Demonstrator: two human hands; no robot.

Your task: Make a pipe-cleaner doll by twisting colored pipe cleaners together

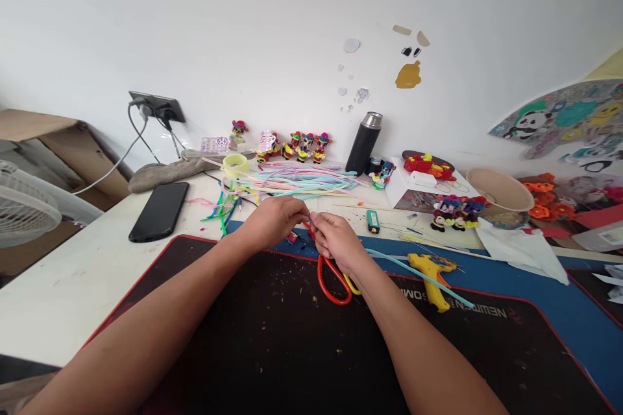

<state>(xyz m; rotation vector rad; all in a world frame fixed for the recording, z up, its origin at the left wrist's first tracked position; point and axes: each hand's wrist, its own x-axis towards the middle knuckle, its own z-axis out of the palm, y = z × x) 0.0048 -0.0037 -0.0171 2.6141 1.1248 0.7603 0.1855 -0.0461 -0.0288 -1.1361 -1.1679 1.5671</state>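
Observation:
My left hand point(277, 220) and my right hand point(335, 238) meet above the far edge of the black desk mat point(272, 350). Both are closed, with thumb and fingers pinched tip to tip. Whatever sits between the fingertips is small and mostly hidden; I cannot make it out. Under my right hand lie scissors with red handles point(335, 295), their blades mostly covered. A yellow loop point(351, 285) shows beside them, partly behind my right wrist. A light blue pipe cleaner point(403, 266) stretches out to the right across a yellow glue gun point(433, 279).
Pastel pipe cleaners point(296, 178) lie piled behind my hands, near a roll of tape point(235, 165). A black phone point(159, 211) is at left. Small fuzzy figures point(306, 148) and a black flask point(364, 144) stand along the wall. A fan point(29, 204) is far left.

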